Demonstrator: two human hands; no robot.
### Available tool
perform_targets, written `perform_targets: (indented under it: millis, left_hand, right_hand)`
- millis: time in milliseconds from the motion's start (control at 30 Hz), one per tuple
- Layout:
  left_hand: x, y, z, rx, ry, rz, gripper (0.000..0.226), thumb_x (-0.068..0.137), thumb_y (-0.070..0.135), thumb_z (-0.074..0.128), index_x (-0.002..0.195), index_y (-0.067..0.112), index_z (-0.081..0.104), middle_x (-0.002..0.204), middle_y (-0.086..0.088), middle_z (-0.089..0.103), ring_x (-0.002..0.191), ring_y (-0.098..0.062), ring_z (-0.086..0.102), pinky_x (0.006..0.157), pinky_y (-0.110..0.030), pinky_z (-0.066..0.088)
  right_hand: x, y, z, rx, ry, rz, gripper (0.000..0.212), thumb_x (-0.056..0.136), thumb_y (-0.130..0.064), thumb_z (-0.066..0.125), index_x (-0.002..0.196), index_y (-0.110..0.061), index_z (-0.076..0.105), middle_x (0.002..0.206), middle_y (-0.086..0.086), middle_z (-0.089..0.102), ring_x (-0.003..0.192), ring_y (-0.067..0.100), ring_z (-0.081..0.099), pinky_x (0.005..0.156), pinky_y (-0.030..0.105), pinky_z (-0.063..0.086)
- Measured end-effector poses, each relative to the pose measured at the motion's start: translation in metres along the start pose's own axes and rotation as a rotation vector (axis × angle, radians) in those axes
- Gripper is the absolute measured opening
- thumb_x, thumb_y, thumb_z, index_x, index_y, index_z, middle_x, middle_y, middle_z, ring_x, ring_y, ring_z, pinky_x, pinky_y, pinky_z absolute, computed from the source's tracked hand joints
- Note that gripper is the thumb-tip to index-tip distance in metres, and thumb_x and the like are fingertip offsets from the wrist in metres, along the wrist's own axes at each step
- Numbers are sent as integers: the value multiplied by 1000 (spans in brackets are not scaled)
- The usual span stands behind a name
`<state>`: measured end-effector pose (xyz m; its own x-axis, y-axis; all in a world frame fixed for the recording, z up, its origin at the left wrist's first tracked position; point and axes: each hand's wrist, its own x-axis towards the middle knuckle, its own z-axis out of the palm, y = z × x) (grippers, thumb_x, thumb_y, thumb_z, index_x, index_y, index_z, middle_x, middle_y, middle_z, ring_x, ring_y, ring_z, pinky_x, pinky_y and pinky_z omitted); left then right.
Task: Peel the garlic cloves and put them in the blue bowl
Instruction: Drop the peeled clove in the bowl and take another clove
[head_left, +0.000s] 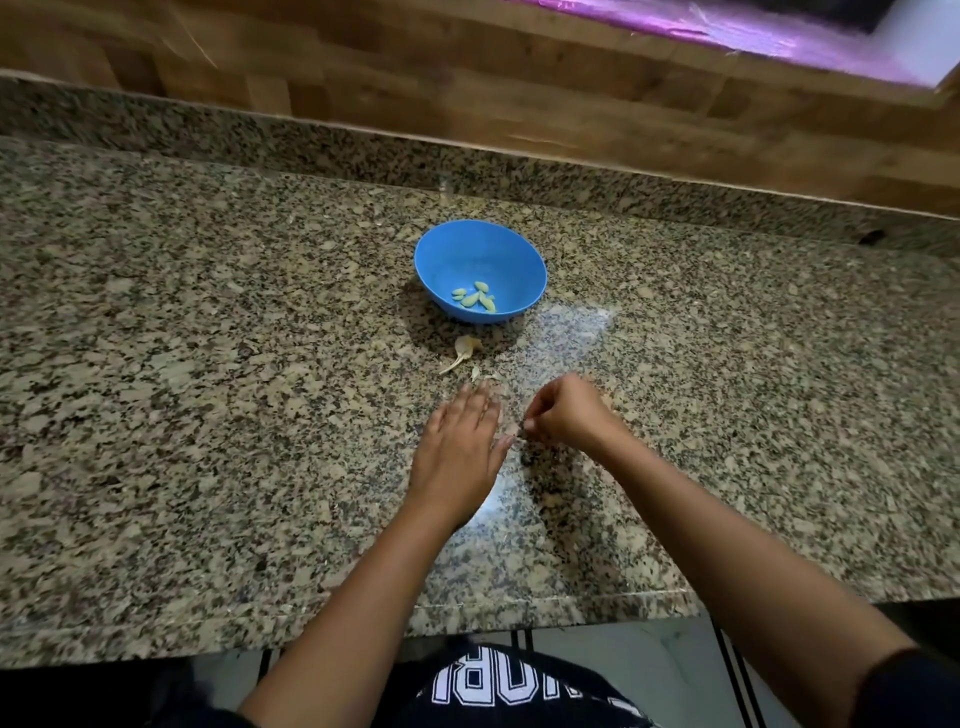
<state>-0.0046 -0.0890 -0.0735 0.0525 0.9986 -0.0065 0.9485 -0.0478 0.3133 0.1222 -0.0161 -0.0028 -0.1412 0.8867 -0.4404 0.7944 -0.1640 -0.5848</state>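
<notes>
Only the head view is on hand, looking down at a speckled stone tabletop (208, 364). Just above the middle of the frame sits the blue bowl (457, 249), with a small heap of peeled cloves (475, 299) at its bottom. Just below the bowl lies a dry stalk with papery skin (462, 354), and a few loose flakes (475, 373) lie a little lower.

At the centre of the frame the left hand (460, 441) lies flat on the stone, its fingers (480, 402) straight and released, holding nothing. Just to its right, the right hand (566, 410) is curled, its fingers (535, 423) pinched on something small and pale beside the left thumb. It is probably a garlic clove (515, 429), though the blur makes it hard to tell clove from skin.

Several things could go wrong from here. A half-peeled clove is slick, and a light pinch could let it slip. On this mottled stone it would be hard to spot. Skin clinging to the clove could also ride into the bowl with it. The bowl looks light, so a hasty reach that clips its near rim could tip it and spill the peeled cloves. A sweeping wrist might also drag the loose flakes along.
</notes>
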Motion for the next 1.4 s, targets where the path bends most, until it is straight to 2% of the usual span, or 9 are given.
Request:
perform_targets:
  millis: [200,300,733,800,900,1000,1067,1200,1400]
  left_hand:
    - [0,0,1,24,-17,-2,56,101,44,13,151,19,7,159,1,3,146,-14,-6,117,-35,-3]
    - [2,-1,1,24,-9,-3,55,101,43,15,151,19,9,159,1,5,146,-14,-4,117,-35,-2]
    - [0,0,0,-31,46,8,56,101,44,22,150,19,17,158,1,12,146,-14,2,117,-33,1]
    - [1,-1,2,-25,54,20,54,101,44,22,150,20,18,158,2,14,146,-14,3,117,-34,2]
    - [0,-1,-1,-191,95,21,44,101,38,33,141,23,40,150,6,34,143,-12,19,115,-27,5]
    - [3,6,-17,-765,101,-148,20,94,24,56,110,18,66,108,7,65,103,-10,57,89,-6,36]
    - [6,12,-26,-1134,72,-273,6,87,14,65,92,16,68,87,6,67,84,-10,63,71,-11,49]
    - [14,16,-31,-1328,67,-360,12,82,3,69,80,15,66,80,-2,69,76,-12,65,69,-21,55]
    - [27,17,-34,-1260,98,-280,27,78,-5,68,74,17,52,77,-3,59,74,-14,57,73,-32,51]
  right_hand:
    - [16,-22,-2,-255,-85,4,9,81,-1,66,90,-2,66,82,8,66,63,11,61,47,17,48]
    - [14,-26,8,-411,37,-133,11,84,2,59,77,-7,61,81,7,63,76,19,62,68,29,56]
    - [-19,33,32,-337,247,-440,11,83,5,56,86,-2,63,89,6,59,81,21,55,71,28,48]
    - [-14,29,25,-153,208,-314,14,83,7,57,86,-3,65,88,6,63,82,20,60,75,30,53]
    - [-13,29,15,442,82,-67,6,83,3,62,85,-2,66,84,10,68,82,24,67,73,29,57]
    - [-26,29,21,986,-1,79,9,85,6,58,91,4,63,84,15,68,73,22,67,65,26,58]
    - [-26,28,28,1234,-35,100,14,85,10,54,98,8,59,83,16,67,68,19,68,60,24,57]
    - [-28,24,31,1352,-113,72,13,86,10,52,94,6,61,79,13,68,65,15,68,63,22,57]
    - [-28,21,10,1229,-161,58,15,87,8,52,99,15,58,80,19,66,61,20,67,63,30,57]
